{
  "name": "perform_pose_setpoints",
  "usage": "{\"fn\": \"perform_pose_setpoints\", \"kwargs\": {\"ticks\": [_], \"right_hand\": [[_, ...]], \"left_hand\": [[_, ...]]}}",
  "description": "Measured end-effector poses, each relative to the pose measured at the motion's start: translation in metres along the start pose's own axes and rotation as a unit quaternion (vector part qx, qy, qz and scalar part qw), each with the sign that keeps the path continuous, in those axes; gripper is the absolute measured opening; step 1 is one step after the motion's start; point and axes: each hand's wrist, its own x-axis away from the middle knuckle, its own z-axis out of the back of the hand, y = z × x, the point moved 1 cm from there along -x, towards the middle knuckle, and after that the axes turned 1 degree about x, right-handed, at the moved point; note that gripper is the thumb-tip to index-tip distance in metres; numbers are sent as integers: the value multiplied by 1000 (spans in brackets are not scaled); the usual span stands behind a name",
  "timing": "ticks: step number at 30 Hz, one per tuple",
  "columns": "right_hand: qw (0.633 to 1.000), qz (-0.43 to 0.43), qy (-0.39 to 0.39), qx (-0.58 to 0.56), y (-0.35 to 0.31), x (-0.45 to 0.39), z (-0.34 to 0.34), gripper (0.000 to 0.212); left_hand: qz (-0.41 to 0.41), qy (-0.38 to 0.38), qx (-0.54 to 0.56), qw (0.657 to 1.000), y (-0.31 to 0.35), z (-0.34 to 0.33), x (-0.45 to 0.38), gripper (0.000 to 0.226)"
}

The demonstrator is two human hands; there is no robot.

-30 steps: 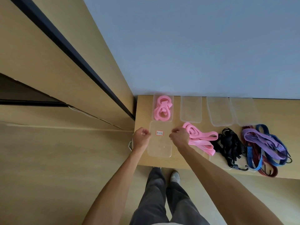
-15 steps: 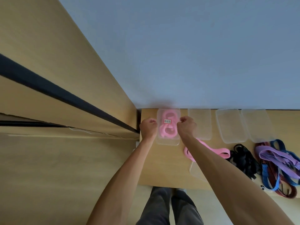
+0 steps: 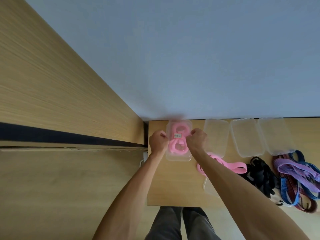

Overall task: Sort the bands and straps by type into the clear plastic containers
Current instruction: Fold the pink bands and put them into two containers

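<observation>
A clear lid with a small red-framed label [image 3: 178, 135] lies on the leftmost clear container [image 3: 178, 157], which holds pink figure-eight bands [image 3: 178, 147]. My left hand [image 3: 158, 141] grips the lid's left edge with curled fingers. My right hand [image 3: 197, 139] grips its right edge the same way. To the right stand three clear containers [image 3: 215, 135] [image 3: 246, 136] [image 3: 274, 135] with nothing in them. In front of them lie flat pink straps [image 3: 232, 166], black straps [image 3: 259, 174], and a tangle of purple, blue and maroon cords [image 3: 297, 177].
The wooden table [image 3: 173, 184] stands in a corner, a blue-grey wall behind and a wooden panel wall on the left. Another clear lid [image 3: 209, 187] lies partly under my right forearm. My legs show below the table's front edge.
Both hands carried the labelled lid from the table's front up onto the container with the pink bands and now hold it there at both sides. The view shifted upward.
</observation>
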Motion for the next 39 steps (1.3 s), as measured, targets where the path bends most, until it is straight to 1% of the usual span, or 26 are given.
{"fn": "perform_pose_setpoints", "kwargs": {"ticks": [2, 4, 7, 9, 12, 16, 19, 26, 31, 32, 35, 37, 39], "right_hand": [[1000, -2, -10, 25, 7, 7, 0, 19], [1000, -3, -7, 27, 12, 14, -1, 17], [999, 11, 20, 27, 11, 16, -1, 17], [999, 22, 34, 1, 6, 12, 2, 18], [998, 20, 44, -37, 0, 5, 7, 14], [1000, 4, 13, -12, 3, -3, 6, 11], [1000, -9, -14, 8, 7, -8, 2, 9], [999, -24, -22, -6, 12, -11, -4, 8], [1000, -21, -15, 16, 12, -6, -7, 10], [1000, -19, -16, 18, 12, -5, -7, 10], [999, -4, -30, 31, 15, -1, -6, 4], [998, 2, -39, 42, 17, 4, -5, 13], [998, -1, -44, 38, 18, 9, -3, 21]], "left_hand": [[10, -9, -1, 1000, -6, -1, 6, 21], [9, -14, 11, 1000, -12, -3, 16, 18], [-9, 10, 43, 999, -14, -2, 24, 14], [-22, 18, 58, 998, -9, 0, 21, 14], [-30, 14, 42, 999, 4, 2, 13, 15], [-9, 19, -9, 1000, 11, -2, 6, 18], [-1, 12, -25, 1000, 7, -3, 2, 19], [-16, 17, -8, 1000, 3, -8, -5, 22], [1, 14, 17, 1000, -4, -15, -2, 15], [3, 15, 19, 1000, -8, -16, 0, 16], [0, 15, 18, 1000, -16, -17, 5, 37], [-4, -7, 17, 1000, -18, -16, 7, 42], [3, -32, 21, 999, -18, -13, 11, 42]]}}
